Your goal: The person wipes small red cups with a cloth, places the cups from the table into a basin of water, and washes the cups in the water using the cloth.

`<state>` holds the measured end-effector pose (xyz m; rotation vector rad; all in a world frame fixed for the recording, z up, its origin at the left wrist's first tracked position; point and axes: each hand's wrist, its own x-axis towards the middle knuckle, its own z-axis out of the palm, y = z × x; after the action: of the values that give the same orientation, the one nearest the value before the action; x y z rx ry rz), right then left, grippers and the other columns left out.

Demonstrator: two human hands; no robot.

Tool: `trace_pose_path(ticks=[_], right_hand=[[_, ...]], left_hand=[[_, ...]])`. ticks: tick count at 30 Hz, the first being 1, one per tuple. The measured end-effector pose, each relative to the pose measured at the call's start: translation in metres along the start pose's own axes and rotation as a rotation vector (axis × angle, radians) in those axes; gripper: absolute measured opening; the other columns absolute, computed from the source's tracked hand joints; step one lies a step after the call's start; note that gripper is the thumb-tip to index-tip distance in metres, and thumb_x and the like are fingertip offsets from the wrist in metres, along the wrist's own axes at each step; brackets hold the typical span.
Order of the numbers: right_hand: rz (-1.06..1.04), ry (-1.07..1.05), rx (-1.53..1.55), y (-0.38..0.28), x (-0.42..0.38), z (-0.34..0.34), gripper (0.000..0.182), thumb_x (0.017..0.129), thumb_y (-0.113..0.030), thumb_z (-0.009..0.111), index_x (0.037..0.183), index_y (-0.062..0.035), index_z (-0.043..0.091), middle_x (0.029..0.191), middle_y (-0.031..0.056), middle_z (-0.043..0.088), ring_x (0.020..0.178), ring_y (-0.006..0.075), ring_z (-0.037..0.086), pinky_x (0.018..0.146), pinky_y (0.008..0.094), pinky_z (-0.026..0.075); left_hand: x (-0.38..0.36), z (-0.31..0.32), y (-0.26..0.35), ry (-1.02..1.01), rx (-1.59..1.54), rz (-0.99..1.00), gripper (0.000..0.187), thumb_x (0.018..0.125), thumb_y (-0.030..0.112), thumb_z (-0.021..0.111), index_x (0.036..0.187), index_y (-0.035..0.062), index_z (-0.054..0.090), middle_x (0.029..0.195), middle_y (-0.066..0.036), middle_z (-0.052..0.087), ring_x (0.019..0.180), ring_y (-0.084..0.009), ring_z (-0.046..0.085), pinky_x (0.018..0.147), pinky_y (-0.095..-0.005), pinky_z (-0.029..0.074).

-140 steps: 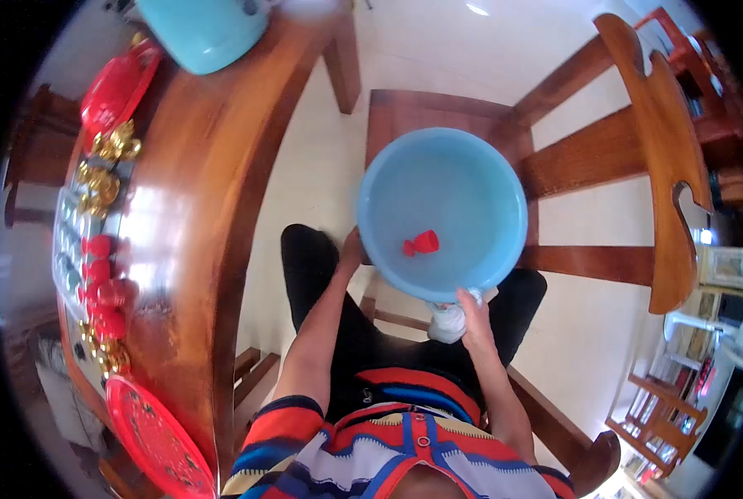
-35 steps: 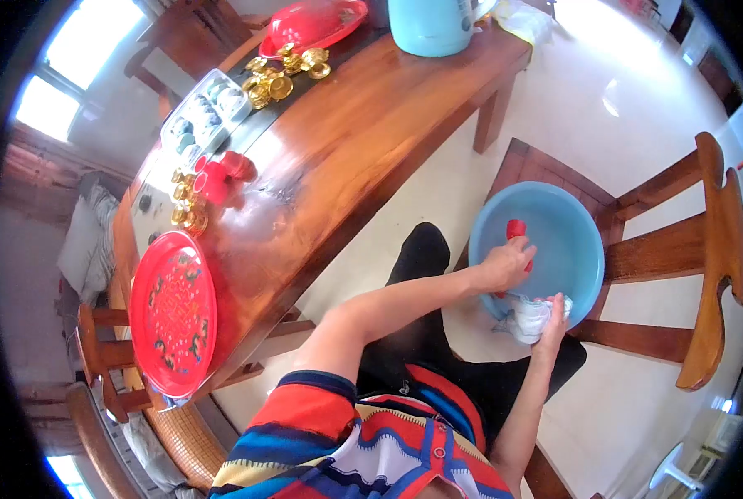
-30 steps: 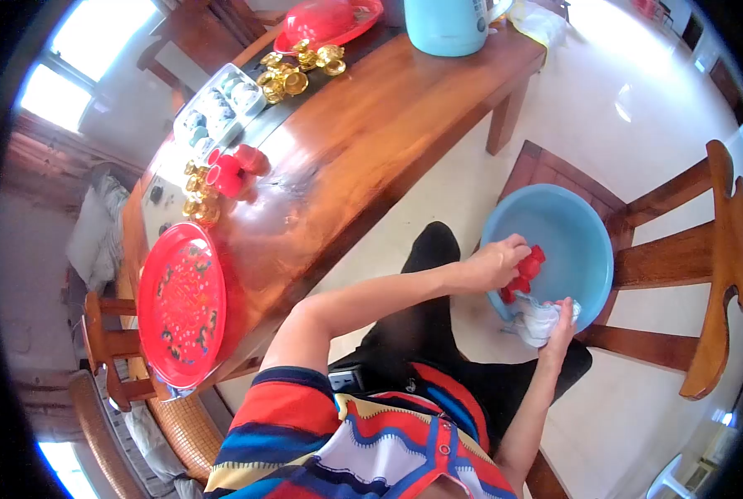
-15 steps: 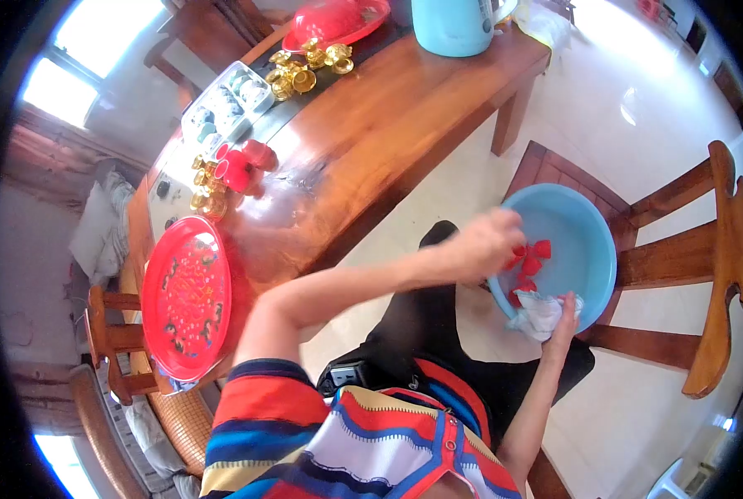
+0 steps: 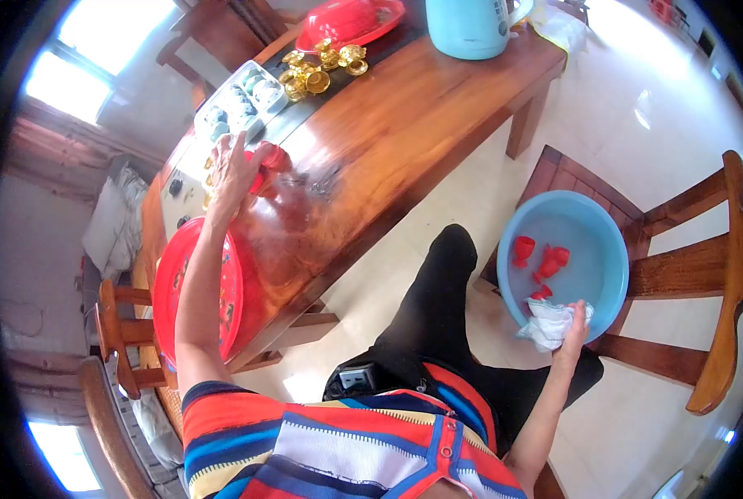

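My left hand (image 5: 235, 176) is over the near table edge, at the cluster of small red cups (image 5: 275, 158). Its fingers are spread and partly cover the cups; whether they touch one is hard to see. Small gold cups beside them are mostly hidden behind the hand. My right hand (image 5: 574, 331) grips a white cloth (image 5: 546, 323) at the near rim of a light blue basin (image 5: 612, 258). Inside the basin lie several red cups (image 5: 552, 261), the nearest one close to the cloth.
The basin stands on a wooden chair (image 5: 683, 274). Left of me, a red patterned tray (image 5: 170, 287) lies on the wooden table (image 5: 404, 125) under my forearm. Farther back are a clear box of patterned cups (image 5: 240, 104), gold cups (image 5: 315, 80) and a blue jug (image 5: 469, 33).
My left hand has moved from the basin across to the red cups on the table. My right hand still holds the cloth at the basin rim. The view has shifted slightly.
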<state>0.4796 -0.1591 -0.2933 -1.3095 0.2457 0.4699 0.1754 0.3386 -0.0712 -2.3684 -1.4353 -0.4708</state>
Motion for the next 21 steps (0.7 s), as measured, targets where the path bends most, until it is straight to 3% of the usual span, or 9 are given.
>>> trace_pose_path(ticks=[4,7,11,12,19,21], right_hand=[[-0.051,0.034,0.004,-0.001,-0.003,0.003,0.034,0.086,-0.037,0.057,0.086,-0.0037,0.051,0.078,0.008,0.055,0.072,0.0171,0.056,0.064,0.0304,0.047],[-0.019,0.005,0.012,-0.005,-0.007,0.002,0.037,0.083,-0.04,0.061,0.087,-0.0043,0.052,0.081,0.0046,0.052,0.076,0.0148,0.054,0.068,0.0293,0.045],[-0.019,-0.005,0.009,0.0,-0.003,-0.001,0.036,0.084,-0.039,0.06,0.087,-0.0043,0.052,0.081,0.0047,0.052,0.076,0.0151,0.055,0.068,0.0293,0.046],[-0.018,0.003,0.007,0.0,-0.002,-0.001,0.035,0.084,-0.038,0.06,0.087,-0.0043,0.052,0.081,0.0048,0.053,0.076,0.0151,0.055,0.068,0.0294,0.046],[-0.038,0.025,0.021,0.002,-0.001,0.0,0.032,0.086,-0.036,0.057,0.085,-0.0045,0.051,0.079,0.0063,0.054,0.073,0.0158,0.055,0.065,0.0304,0.046],[-0.029,0.015,0.007,0.001,-0.002,-0.001,0.032,0.086,-0.036,0.057,0.086,-0.0044,0.051,0.08,0.0063,0.053,0.073,0.0157,0.055,0.065,0.0303,0.045]], left_hand=[[0.004,0.016,-0.011,-0.176,-0.098,0.012,0.062,0.079,0.056,0.054,0.122,0.0102,0.052,0.121,-0.024,0.045,0.115,-0.043,0.038,0.093,-0.0502,0.036],[0.004,0.019,-0.004,-0.165,-0.044,-0.008,0.062,0.079,0.055,0.054,0.122,0.0115,0.051,0.118,-0.022,0.048,0.114,-0.0424,0.039,0.093,-0.0495,0.037],[0.001,0.017,0.009,-0.089,-0.07,0.064,0.052,0.077,0.053,0.058,0.105,0.0094,0.061,0.108,-0.016,0.052,0.104,-0.0375,0.045,0.084,-0.048,0.04],[0.002,0.016,0.012,-0.052,-0.071,0.093,0.048,0.075,0.051,0.061,0.095,0.0075,0.063,0.104,-0.015,0.053,0.101,-0.0356,0.046,0.081,-0.0465,0.041],[0.012,0.004,0.029,-0.173,-0.111,0.098,0.049,0.068,0.051,0.068,0.09,0.0073,0.065,0.101,-0.015,0.055,0.102,-0.0346,0.046,0.082,-0.0446,0.041],[0.016,0.004,0.032,-0.254,-0.143,0.05,0.053,0.065,0.051,0.07,0.096,0.0091,0.064,0.101,-0.014,0.055,0.104,-0.0341,0.046,0.084,-0.0438,0.041]])
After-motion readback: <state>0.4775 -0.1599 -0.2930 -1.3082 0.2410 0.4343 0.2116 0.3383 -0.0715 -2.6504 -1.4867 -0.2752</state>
